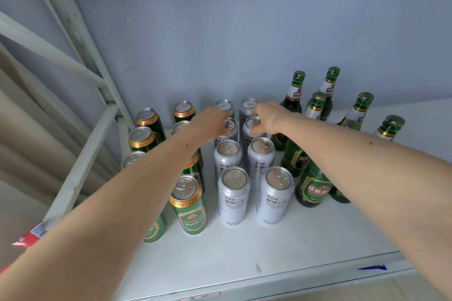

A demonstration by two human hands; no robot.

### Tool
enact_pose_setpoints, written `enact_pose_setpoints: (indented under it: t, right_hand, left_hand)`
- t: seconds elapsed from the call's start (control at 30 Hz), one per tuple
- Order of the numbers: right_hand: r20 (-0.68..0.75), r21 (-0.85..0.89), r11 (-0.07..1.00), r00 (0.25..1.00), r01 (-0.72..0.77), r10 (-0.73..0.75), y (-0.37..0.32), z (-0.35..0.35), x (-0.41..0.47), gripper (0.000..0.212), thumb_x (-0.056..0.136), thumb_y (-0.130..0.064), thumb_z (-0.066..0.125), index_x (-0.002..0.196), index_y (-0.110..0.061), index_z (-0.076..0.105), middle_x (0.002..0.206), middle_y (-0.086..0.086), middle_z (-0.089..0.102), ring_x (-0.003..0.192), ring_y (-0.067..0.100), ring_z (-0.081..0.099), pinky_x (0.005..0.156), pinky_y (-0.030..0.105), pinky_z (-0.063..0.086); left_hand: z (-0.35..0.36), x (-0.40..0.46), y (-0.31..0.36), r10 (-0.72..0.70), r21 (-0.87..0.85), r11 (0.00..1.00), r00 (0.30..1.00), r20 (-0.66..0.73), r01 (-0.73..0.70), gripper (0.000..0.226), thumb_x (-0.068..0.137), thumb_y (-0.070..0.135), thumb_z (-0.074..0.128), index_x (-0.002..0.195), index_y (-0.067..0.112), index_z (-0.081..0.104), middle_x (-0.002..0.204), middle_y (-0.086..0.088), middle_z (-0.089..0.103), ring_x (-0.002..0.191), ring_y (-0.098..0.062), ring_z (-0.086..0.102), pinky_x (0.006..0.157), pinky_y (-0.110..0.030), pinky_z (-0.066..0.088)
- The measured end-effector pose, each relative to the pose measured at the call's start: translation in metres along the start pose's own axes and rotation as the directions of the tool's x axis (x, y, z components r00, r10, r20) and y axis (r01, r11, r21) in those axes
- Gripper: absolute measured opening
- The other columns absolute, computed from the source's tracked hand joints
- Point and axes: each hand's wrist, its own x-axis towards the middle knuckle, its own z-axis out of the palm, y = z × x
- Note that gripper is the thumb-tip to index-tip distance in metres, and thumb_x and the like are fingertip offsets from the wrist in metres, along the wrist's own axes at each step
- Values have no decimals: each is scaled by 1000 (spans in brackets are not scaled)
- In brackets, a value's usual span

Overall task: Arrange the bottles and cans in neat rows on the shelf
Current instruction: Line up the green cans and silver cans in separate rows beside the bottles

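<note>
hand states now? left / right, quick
Left hand: fingers curled on the top of a white can, second from back.
Right hand: grips the top of the neighbouring white can.

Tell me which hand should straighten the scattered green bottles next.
Right, probably. The right hand rests on a white can directly beside the green bottles, which all stand on its side. The left hand grips the neighbouring white can, so it would have to cross over.
</note>
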Motion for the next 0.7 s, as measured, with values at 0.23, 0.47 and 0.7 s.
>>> enact_pose_setpoints:
  t: [0.23, 0.47, 0.7]
  right_hand:
    - [23, -25, 999, 999, 25, -24, 3, -1, 9, 44, 87, -30, 72, 118, -1, 60, 114, 14, 63, 97, 29, 62, 78, 32, 48]
    - [29, -8, 999, 999, 40, -40, 2, -1, 7, 51, 88, -28, 71, 129, -1, 56, 123, 16, 61, 107, 31, 62, 89, 36, 50]
    - [25, -15, 1000, 1000, 10, -10, 1, -7, -8, 33, 89, -31, 69, 101, -2, 59, 93, 11, 61, 81, 25, 57, 63, 30, 42]
  left_hand:
    - [-1, 7, 0, -8, 28, 1000, 1000, 28, 7, 20, 87, 28, 64, 97, 13, 56, 98, -5, 58, 98, -27, 57, 69, -34, 43]
    - [0, 8, 1, -12, 17, 1000, 999, 35, 11, 20, 88, 28, 62, 103, 16, 57, 100, -3, 58, 100, -27, 57, 67, -33, 42]
    - [-4, -7, -2, 33, -67, 997, 999, -15, -34, 47, 92, 31, 59, 137, 22, 49, 128, -8, 56, 117, -29, 54, 92, -46, 49]
